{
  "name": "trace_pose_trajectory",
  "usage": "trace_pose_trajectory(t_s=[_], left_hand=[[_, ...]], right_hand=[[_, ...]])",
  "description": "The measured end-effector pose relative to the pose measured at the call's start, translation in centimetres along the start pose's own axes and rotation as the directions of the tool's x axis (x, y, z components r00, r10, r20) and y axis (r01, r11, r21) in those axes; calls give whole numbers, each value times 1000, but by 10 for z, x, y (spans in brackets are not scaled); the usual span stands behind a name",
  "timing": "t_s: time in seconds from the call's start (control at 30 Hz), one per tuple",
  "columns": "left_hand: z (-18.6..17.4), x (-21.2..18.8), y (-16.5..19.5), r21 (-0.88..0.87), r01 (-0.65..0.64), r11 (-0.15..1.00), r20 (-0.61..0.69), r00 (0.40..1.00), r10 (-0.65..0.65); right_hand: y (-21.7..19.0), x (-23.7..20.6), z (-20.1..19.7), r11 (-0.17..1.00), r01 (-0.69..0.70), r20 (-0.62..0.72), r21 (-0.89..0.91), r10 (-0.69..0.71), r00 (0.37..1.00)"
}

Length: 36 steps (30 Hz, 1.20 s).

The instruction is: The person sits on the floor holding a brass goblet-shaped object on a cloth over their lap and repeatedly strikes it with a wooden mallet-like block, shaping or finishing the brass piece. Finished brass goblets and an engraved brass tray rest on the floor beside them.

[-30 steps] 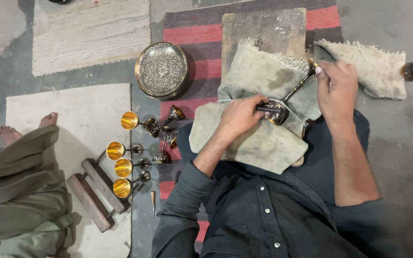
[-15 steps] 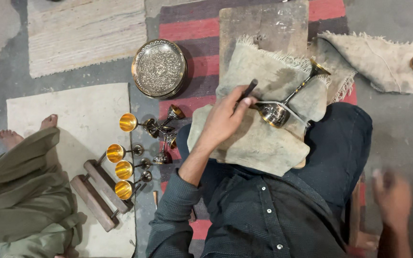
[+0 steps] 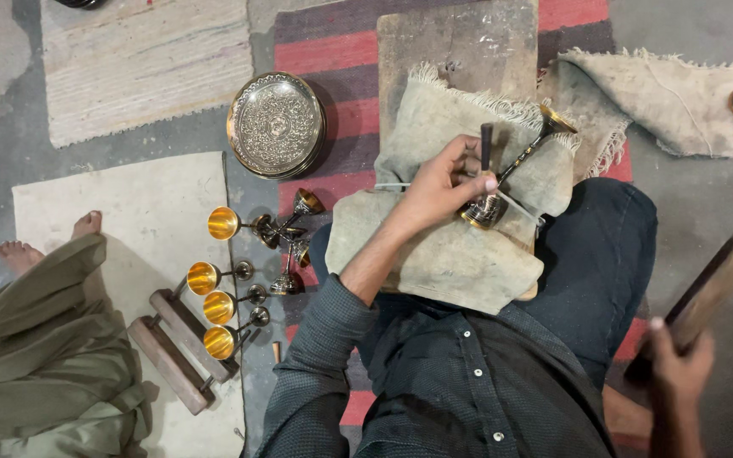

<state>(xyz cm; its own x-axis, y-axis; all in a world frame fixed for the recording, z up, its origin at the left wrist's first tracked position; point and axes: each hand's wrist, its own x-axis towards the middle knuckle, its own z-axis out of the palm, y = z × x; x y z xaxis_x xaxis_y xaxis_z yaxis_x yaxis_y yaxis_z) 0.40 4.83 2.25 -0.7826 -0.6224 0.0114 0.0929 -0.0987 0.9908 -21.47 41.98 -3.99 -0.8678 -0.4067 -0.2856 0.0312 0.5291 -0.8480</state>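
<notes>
Both hands busy — left hand (image 3: 439, 182) pins goblet (image 3: 502, 191), right hand (image 3: 679, 373) wide.

- Round silver-toned metal tray (image 3: 276, 124): dense engraved floral pattern.
- 4 small metal goblets (image 3: 214, 284): gold inside.
- Woven floor rug (image 3: 324, 51): red and grey-purple stripes.
- Frayed burlap cloth (image 3: 443, 246): dull beige.
- Buttoned shirt (image 3: 468, 382): dark grey-blue.

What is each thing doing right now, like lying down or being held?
left hand: holds the dark punch upright on the goblet.
dark punch: upright.
goblet: lying on the cloth pad.
right hand: grips a blurred wooden mallet.
golden goblets: lying sideways.
engraved tray: flat on the floor.
</notes>
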Motion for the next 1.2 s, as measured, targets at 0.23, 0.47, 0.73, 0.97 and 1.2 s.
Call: trace_pose_trajectory(t_s=[0.23,0.47,0.73,0.97,1.2], left_hand=[[9,-14,19,299,49,953,-92,996,-22],[12,-19,23,393,4,920,-75,997,28],[14,-18,27,487,20,873,-78,997,21],[14,-18,28,449,-8,894,-81,995,50],[15,-18,29,451,4,893,-67,997,29]], right_hand=[[-58,69,2,968,250,314,0,-237,919],[-167,90,28,653,697,504,-297,-513,695],[-247,119,59,746,632,542,-209,-450,710],[-286,109,66,391,908,626,-151,-673,394],[-294,94,65,343,905,663,-250,-621,418]])
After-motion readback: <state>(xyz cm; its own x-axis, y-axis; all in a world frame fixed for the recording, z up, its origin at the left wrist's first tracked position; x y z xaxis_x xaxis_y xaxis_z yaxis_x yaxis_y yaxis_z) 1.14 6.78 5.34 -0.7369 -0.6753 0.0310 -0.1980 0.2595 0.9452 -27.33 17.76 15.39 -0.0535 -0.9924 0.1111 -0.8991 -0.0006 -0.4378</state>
